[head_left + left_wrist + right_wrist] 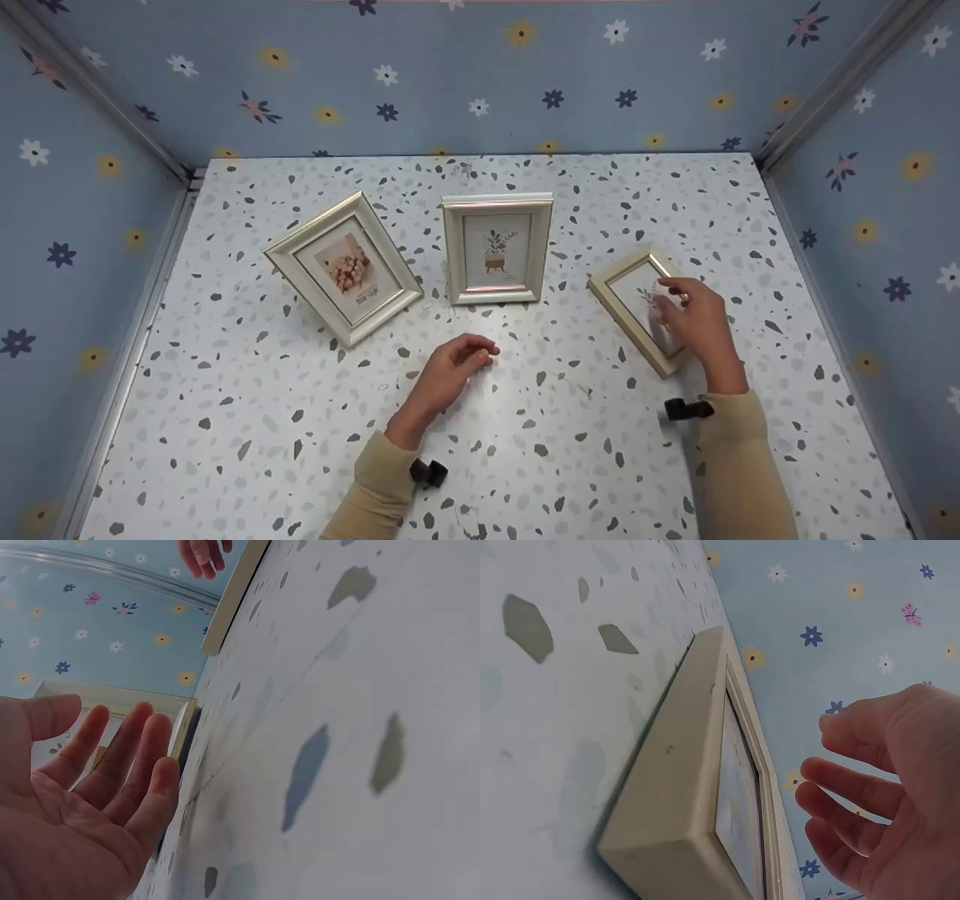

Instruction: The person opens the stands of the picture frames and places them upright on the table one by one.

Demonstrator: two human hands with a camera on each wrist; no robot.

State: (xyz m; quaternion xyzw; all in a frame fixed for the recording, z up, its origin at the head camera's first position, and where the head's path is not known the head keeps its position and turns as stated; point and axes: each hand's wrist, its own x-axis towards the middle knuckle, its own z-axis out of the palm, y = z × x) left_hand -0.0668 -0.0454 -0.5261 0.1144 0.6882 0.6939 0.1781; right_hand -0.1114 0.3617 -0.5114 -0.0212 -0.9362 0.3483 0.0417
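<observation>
My right hand (694, 315) hovers over a gold picture frame (626, 319) lying face up on the right of the table. In the right wrist view a gap separates the loosely bent fingers (847, 784) from the frame (660, 765), and they hold nothing. My left hand (450, 371) is over the middle of the table, its fingers relaxed and holding nothing. Just beyond it stands an upright picture frame (454, 255) with a potted plant print. To the left, another picture frame (382, 311) with a flower photo leans at an angle.
The speckled white table (525, 450) is bounded by blue flowered walls (450, 90) at the back and both sides. Metal rails (120, 405) run along the side edges. A small black camera is on each wrist.
</observation>
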